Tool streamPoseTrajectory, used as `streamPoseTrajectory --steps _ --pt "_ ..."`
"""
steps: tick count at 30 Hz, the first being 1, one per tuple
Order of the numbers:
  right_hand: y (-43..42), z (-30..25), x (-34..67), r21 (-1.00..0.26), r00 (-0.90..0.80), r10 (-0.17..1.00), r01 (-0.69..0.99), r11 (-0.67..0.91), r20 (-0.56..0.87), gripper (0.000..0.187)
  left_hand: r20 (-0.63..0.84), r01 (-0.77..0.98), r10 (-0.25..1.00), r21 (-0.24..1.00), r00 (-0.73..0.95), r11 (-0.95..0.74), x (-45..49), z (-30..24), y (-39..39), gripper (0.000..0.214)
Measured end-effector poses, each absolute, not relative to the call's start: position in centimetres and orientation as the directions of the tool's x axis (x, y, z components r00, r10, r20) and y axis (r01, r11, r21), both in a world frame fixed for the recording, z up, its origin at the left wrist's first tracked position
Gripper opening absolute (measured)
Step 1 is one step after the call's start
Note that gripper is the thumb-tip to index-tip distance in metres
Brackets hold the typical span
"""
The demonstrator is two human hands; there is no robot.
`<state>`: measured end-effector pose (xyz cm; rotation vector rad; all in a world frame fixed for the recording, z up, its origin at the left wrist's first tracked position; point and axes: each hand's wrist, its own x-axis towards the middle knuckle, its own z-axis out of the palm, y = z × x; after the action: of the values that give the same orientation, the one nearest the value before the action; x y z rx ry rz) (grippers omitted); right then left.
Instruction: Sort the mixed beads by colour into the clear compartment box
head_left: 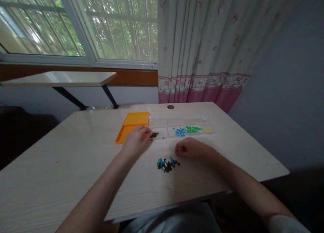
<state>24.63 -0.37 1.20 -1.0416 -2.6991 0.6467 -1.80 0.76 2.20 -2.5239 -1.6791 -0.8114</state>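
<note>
My left hand is closed, its fingertips over the left end of a row of clear plastic boxes, right beside some dark brown pieces. What it pinches, if anything, is hidden. Over the table, my right hand has its fingers curled in with thumb and forefinger together; anything between them is too small to see. Between and in front of both hands lies a mixed pile of small blue, green and brown pieces. Farther along the boxes lie blue pieces, green pieces and a few yellow pieces.
An open orange case lies behind my left hand, partly covered by it. A raised shelf on black legs stands at the back left of the pale wooden table. A round cable hole is near the back edge, by the curtain.
</note>
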Motion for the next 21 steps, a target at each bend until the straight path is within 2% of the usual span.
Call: streamPoseTrajectory --steps 2,7,18,21 --pt "-0.3 1.2 24.9 -0.46 -0.745 0.667 0.588 0.665 0.012 0.016 0.318 0.933 0.914 0.171 0.251 -0.316 -3.6 2.7 1.5 0.022" --pt "-0.4 1.2 25.2 -0.486 -0.751 0.66 0.574 0.659 0.008 0.017 0.143 0.972 0.964 0.028 0.226 -0.232 -7.1 3.0 2.8 0.021" --pt "-0.3 1.1 25.2 -0.473 -0.747 0.665 0.582 0.661 0.011 0.018 0.033 0.992 0.991 0.002 0.128 -0.129 -8.4 2.0 3.5 0.022" --pt "-0.5 1.4 25.1 -0.463 -0.743 0.669 0.587 0.664 0.017 0.016 0.045 0.992 0.991 0.008 0.129 -0.129 -8.6 2.2 3.6 0.023"
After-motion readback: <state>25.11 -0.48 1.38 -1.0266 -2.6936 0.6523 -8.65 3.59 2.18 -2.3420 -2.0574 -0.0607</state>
